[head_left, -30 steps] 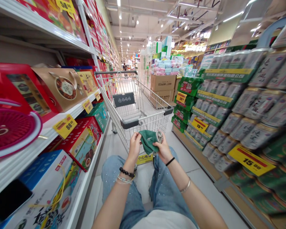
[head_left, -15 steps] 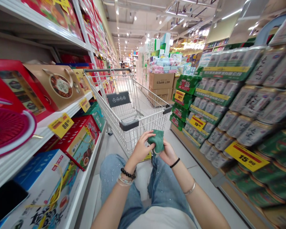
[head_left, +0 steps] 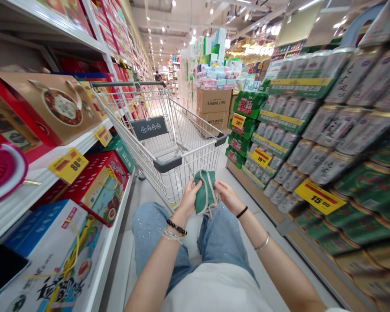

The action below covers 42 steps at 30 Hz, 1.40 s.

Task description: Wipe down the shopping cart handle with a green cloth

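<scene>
A small green cloth pouch (head_left: pixel 200 197) with a pale cord looped over its front is held up above my knees. My left hand (head_left: pixel 189 197) grips its left side, thumb over the cloth. At the right edge, the fingers of my right hand (head_left: pixel 229 197) pinch the cloth or its cord; which of the two I cannot tell. The cord's loose end dangles at the lower right of the pouch. Just beyond my hands stands a wire shopping cart (head_left: pixel 169 186), and the pouch overlaps the view of its near corner.
Along the left runs a shelf (head_left: pixel 87 149) of gift boxes with a yellow price tag (head_left: pixel 69 165). Stacked beer cans (head_left: pixel 325 162) line the right side. Cardboard cartons (head_left: pixel 213 100) stand beyond the cart, and a distant person (head_left: pixel 157 76) is in the aisle.
The pouch was bunched with no cord across its front; now it is opened out with the cord showing. My right hand has moved to its right edge. The view has shifted slightly.
</scene>
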Each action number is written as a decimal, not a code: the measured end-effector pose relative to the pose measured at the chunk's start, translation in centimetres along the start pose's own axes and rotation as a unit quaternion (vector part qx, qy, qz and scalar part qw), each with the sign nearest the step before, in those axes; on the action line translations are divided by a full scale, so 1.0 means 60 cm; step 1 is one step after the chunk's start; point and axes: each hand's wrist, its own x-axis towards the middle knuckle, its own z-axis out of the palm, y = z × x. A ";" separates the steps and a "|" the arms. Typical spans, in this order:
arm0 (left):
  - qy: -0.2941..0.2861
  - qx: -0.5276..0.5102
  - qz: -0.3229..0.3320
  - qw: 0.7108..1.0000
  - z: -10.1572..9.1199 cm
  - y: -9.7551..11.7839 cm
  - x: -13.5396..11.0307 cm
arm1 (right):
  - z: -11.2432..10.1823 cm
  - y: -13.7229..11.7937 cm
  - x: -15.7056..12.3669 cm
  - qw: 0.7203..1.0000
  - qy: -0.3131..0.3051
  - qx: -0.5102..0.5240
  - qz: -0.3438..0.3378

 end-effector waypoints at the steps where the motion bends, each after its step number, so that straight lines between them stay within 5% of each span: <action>1: -0.012 -0.007 0.002 1.000 0.000 -0.007 -0.005 | 0.001 0.002 0.001 1.000 0.004 -0.005 0.006; 3: -0.006 0.009 0.027 1.000 -0.002 -0.025 -0.010 | 0.004 0.007 0.002 0.999 0.019 -0.037 0.007; 8: 0.140 0.093 0.096 0.981 -0.006 -0.077 -0.015 | 0.013 0.034 -0.007 0.994 0.061 -0.081 -0.043; 14: 0.081 -0.040 0.054 0.994 0.009 -0.080 -0.046 | 0.023 0.054 -0.029 0.991 0.032 -0.115 -0.057; 22: 0.124 -0.039 0.078 0.988 0.014 -0.062 -0.057 | 0.026 0.051 -0.037 0.985 -0.002 -0.162 -0.058; 31: 0.080 -0.040 0.066 0.994 0.019 -0.050 -0.067 | 0.031 0.056 -0.042 0.965 0.041 -0.208 -0.152; 35: 0.135 -0.092 0.072 0.984 -0.007 -0.047 -0.062 | 0.005 0.030 -0.027 0.959 0.067 -0.193 -0.198; 38: 0.156 -0.054 0.061 0.984 -0.034 -0.045 -0.057 | -0.009 0.003 -0.017 0.941 0.069 -0.247 -0.219; 42: 0.074 0.108 0.101 0.986 -0.046 -0.034 -0.054 | -0.006 -0.026 -0.016 0.909 -0.017 -0.364 -0.202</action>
